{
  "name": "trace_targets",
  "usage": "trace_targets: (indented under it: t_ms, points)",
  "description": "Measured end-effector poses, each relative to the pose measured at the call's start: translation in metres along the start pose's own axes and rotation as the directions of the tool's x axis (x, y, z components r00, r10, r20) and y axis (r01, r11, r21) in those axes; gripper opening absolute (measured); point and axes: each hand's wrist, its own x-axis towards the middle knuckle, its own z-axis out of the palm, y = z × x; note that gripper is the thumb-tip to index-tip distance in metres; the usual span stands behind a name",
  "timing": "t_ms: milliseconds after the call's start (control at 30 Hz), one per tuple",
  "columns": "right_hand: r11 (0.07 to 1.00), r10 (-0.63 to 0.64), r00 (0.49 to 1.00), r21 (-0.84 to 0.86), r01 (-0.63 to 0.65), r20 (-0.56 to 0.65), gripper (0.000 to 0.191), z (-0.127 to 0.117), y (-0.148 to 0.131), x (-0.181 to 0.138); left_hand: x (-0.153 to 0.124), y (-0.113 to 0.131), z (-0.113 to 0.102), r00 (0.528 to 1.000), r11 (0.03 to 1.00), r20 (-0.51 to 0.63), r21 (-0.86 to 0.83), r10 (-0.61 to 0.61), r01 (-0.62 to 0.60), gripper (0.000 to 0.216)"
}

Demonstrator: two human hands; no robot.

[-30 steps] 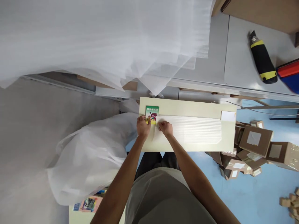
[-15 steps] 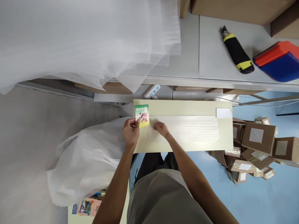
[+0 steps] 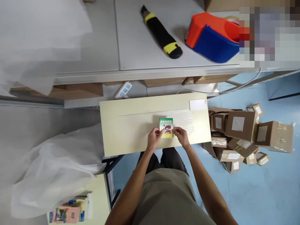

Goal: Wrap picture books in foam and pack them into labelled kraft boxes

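A small booklet with a green and yellow cover and a cartoon figure is held between my two hands. My left hand pinches its lower left edge, while my right hand grips the right edge. Below the booklet, a white ridged foam sheet lies flat on the cream tabletop. At the table's far right corner rests a white card.
A grey shelf ahead bears a black and yellow utility knife and a red and blue tape dispenser. Taped cardboard boxes pile up on the floor at right. White foam wrap and books are at left.
The booklet has moved right, from the table's left end to above the foam sheet. My right hand, earlier on the foam sheet, now holds it too. The view has shifted right.
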Motion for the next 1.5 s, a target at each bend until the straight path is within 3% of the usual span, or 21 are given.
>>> trace_targets:
  t_ms: [133,300,567,733,833,1033,1133,1233,1400,1500]
  points:
    - [0.997,-0.043,0.999,-0.067,0.041,-0.023,0.054,-0.052,0.004,0.014,0.009,0.001,0.053,0.998,0.991,0.027,0.117,0.058,-0.061,0.017]
    - [0.982,-0.112,0.993,-0.161,0.103,-0.047,0.050,-0.073,0.010,0.034,0.021,0.002,0.082,0.995,0.965,0.043,0.244,0.089,-0.097,0.013]
    - [0.936,-0.162,0.984,-0.328,0.128,-0.077,0.042,-0.075,0.023,0.037,0.032,-0.001,0.091,1.000,0.960,0.018,0.279,0.011,-0.016,0.010]
    - [0.842,-0.268,0.918,-0.535,0.075,-0.293,0.053,-0.104,0.025,0.022,0.034,-0.006,0.086,1.000,0.985,0.029,0.173,-0.007,0.002,0.008]
    - [0.824,-0.221,0.921,-0.566,0.000,-0.321,0.052,-0.113,0.028,0.022,0.035,-0.008,0.086,1.000,0.989,0.012,0.149,-0.009,0.007,0.008]
    - [0.846,-0.123,0.937,-0.528,-0.073,-0.326,0.028,-0.105,0.026,0.029,0.036,-0.010,0.087,1.000,0.993,-0.016,0.115,0.005,-0.003,0.008]
    - [0.893,-0.109,0.934,-0.446,-0.058,-0.341,0.030,-0.096,0.020,0.022,0.036,-0.009,0.086,0.999,0.992,-0.023,0.128,0.022,-0.019,0.008]
    - [0.899,-0.164,0.947,-0.437,0.028,-0.277,0.043,-0.082,0.012,0.012,0.034,-0.009,0.085,0.999,0.987,-0.011,0.157,0.037,-0.035,0.008]
    - [0.751,-0.332,0.943,-0.607,0.260,-0.006,0.036,-0.047,0.001,0.000,0.032,-0.004,0.081,0.999,0.973,-0.010,0.229,0.038,-0.035,0.006]
    - [0.642,-0.295,0.948,-0.711,0.288,0.117,0.036,-0.028,0.000,0.001,0.029,-0.001,0.079,0.999,0.964,-0.011,0.262,0.048,-0.043,0.008]
